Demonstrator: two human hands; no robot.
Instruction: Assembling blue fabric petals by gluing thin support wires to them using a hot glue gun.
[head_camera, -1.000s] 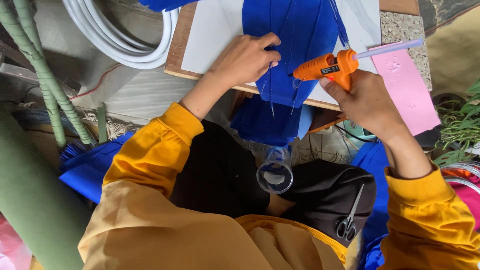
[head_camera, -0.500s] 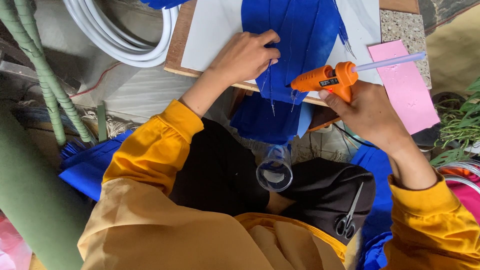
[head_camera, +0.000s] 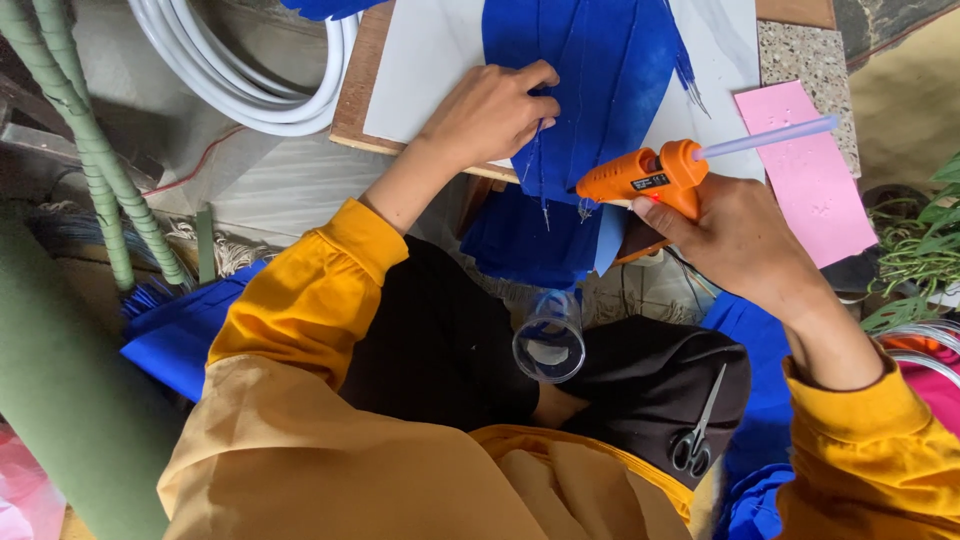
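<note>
Head view, looking down on a seated person in yellow sleeves. Left hand (head_camera: 490, 110) lies flat on the blue fabric (head_camera: 590, 90), fingers curled and pressed together, holding the cloth down against a white board (head_camera: 420, 70) on the desk (head_camera: 355, 110). Right hand (head_camera: 735, 240) is closed round the grip of an orange plastic glue gun (head_camera: 645, 177); its nozzle points left, touching or just above the near edge of the fabric, and a pale translucent glue stick (head_camera: 765, 137) juts from its back toward the right. Thin glue strands hang from the cloth, which is matte and soft and drapes over the desk's near edge. A pink sheet (head_camera: 805, 170), flat and rectangular, lies right of the fabric. A clear plastic cup (head_camera: 550, 340) and small metal scissors (head_camera: 698, 430) rest in the dark lap. Coiled white tubing (head_camera: 250, 80) sits far left; green wrapped rods (head_camera: 100, 170) stand at left. More blue cloth (head_camera: 170, 330) lies beside the left thigh.
</note>
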